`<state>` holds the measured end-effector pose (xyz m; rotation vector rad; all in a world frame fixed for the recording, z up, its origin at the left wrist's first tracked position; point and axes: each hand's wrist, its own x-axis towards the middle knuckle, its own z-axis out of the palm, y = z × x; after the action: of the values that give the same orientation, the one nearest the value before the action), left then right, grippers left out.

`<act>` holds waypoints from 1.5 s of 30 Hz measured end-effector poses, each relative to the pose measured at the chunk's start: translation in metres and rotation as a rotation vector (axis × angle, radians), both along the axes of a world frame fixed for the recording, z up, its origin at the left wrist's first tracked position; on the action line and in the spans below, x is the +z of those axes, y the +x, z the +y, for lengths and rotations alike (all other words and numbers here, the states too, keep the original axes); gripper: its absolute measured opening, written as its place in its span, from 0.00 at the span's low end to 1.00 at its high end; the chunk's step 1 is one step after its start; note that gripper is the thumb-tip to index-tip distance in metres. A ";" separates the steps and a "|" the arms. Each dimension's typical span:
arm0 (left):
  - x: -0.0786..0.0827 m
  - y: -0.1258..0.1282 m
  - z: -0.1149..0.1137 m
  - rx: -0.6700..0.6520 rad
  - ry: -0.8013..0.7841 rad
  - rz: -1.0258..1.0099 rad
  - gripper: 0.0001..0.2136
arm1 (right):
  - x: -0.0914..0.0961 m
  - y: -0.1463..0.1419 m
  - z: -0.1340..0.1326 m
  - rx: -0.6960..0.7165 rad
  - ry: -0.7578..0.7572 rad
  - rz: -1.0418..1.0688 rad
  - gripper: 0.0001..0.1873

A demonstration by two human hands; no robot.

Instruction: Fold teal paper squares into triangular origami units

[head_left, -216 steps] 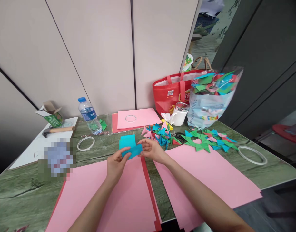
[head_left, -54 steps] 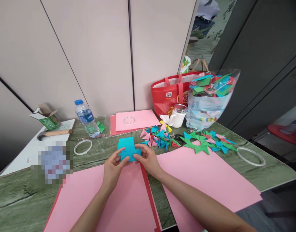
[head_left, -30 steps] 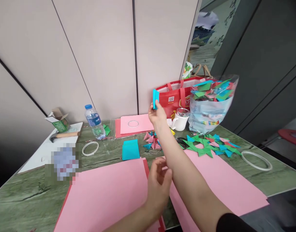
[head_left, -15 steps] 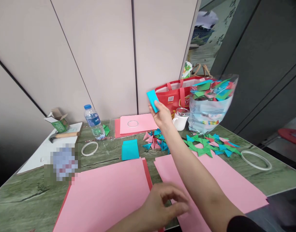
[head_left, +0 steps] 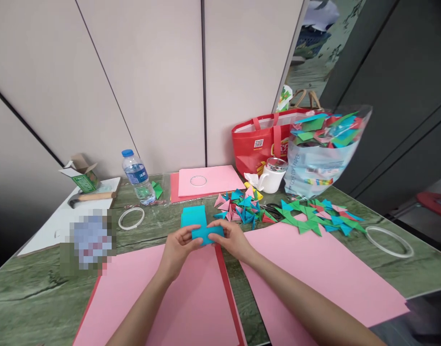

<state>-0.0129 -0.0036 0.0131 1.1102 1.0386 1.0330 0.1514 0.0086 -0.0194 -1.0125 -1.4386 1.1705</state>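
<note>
Both my hands meet over the table's middle and pinch one small folded blue paper (head_left: 207, 234). My left hand (head_left: 177, 247) grips its left end, my right hand (head_left: 233, 239) its right end. Just behind them lies a small stack of blue paper squares (head_left: 192, 216). Under my wrists lies a large pink sheet (head_left: 177, 298) on top of a red one. To the right of the stack sits a pile of folded paper triangles (head_left: 242, 205) in blue, pink and red.
A second large pink sheet (head_left: 324, 274) lies to the right. Green and blue folded pieces (head_left: 316, 217), a clear bag of them (head_left: 323, 144), a white mug (head_left: 271, 176), a red bag (head_left: 258, 142), a water bottle (head_left: 137, 175), tape rings (head_left: 131, 217), a hammer (head_left: 91, 196).
My right hand, which held the blue paper up high near the red bag, has come down. My left hand rose from the table edge, and both now pinch the paper together.
</note>
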 end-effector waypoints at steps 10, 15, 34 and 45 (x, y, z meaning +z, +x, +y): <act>-0.011 0.003 -0.003 0.060 -0.032 -0.002 0.19 | -0.007 0.001 -0.006 -0.063 0.005 -0.084 0.10; -0.011 0.003 -0.004 0.087 -0.036 0.049 0.18 | -0.006 -0.001 -0.009 -0.024 -0.052 0.003 0.11; -0.015 0.001 -0.004 0.104 0.008 0.035 0.14 | -0.004 -0.002 -0.011 -0.038 -0.060 0.035 0.11; -0.011 0.004 -0.006 0.143 0.060 0.070 0.16 | -0.003 -0.003 -0.011 -0.069 -0.049 0.038 0.12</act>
<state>-0.0090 -0.0095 0.0021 1.1401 1.1635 1.1517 0.1488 -0.0024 -0.0222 -1.0601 -1.3409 1.1731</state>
